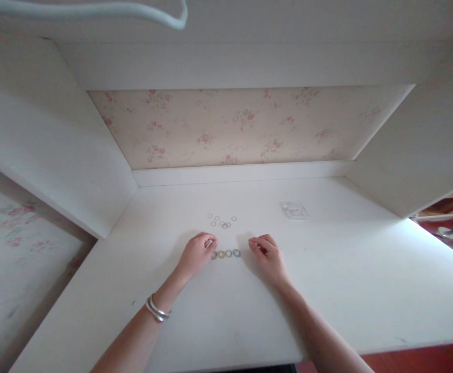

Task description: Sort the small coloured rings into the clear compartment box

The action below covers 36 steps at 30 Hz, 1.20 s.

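Both hands rest on the white desk (327,290) — left hand (195,255) loosely curled, touching the row of coloured rings (226,254); right hand (267,256) curled, empty, just right of it.

White desk in an alcove, with small rings and a clear packet lying on it.

The white painted wooden desk top (346,290) carries, near its middle, a short row of small coloured flat rings (226,254) set side by side, touching or nearly so. Just behind that row lies a loose scatter of thinner, paler small rings (220,220), some overlapping. Well apart to the right, nearer the back edge, rests a small clear plastic packet (293,210), lying flat.
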Motion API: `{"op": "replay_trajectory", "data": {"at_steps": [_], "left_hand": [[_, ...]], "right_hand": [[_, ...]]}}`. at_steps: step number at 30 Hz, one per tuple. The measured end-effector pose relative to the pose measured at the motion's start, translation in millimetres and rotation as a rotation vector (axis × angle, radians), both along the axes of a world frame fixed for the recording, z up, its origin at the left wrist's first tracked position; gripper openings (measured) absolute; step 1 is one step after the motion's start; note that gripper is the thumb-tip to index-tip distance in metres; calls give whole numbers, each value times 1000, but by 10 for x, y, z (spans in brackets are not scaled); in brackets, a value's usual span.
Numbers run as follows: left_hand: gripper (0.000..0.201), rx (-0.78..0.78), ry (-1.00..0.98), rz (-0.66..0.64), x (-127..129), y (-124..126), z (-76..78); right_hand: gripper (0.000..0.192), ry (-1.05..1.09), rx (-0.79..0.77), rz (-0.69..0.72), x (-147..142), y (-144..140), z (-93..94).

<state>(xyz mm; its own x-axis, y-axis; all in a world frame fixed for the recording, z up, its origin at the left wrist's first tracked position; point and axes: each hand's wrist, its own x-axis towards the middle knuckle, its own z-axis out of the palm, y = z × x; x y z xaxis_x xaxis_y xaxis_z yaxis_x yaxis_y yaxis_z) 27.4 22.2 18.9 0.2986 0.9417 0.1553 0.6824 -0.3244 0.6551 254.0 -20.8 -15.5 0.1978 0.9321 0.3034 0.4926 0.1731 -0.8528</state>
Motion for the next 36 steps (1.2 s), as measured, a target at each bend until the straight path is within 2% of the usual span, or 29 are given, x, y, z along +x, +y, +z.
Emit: {"op": "replay_trajectory", "data": {"at_steps": [3, 7, 11, 15, 20, 24, 27, 32, 36], "left_hand": [[21, 101, 130, -51, 343, 190, 74], [24, 131, 313, -55, 692, 473, 89], [24, 115, 455, -42, 848, 671, 46], [24, 97, 466, -77, 896, 730, 18], [21, 120, 415, -153, 854, 613, 50], [19, 177, 222, -200, 713, 378, 108], [19, 190, 163, -245, 590, 157, 134], [19, 246, 237, -278, 473, -132, 88], [20, 303, 294, -300, 459, -226, 23]], "right_hand": [[26, 43, -6, -8, 24, 22, 7], [25, 69, -13, -10, 51, 24, 14], [26, 79, -28, -5, 67, 31, 12], [28, 87, -30, 6, 70, 51, 10], [29, 69, -23, 14, 68, 52, 24], [31, 65, -19, 19, 68, 40, 53], [30, 72, -11, 23, 62, 44, 61], [27, 66, -31, 2, 51, 52, 25], [29, 59, -31, -5, 57, 40, 5]]}}
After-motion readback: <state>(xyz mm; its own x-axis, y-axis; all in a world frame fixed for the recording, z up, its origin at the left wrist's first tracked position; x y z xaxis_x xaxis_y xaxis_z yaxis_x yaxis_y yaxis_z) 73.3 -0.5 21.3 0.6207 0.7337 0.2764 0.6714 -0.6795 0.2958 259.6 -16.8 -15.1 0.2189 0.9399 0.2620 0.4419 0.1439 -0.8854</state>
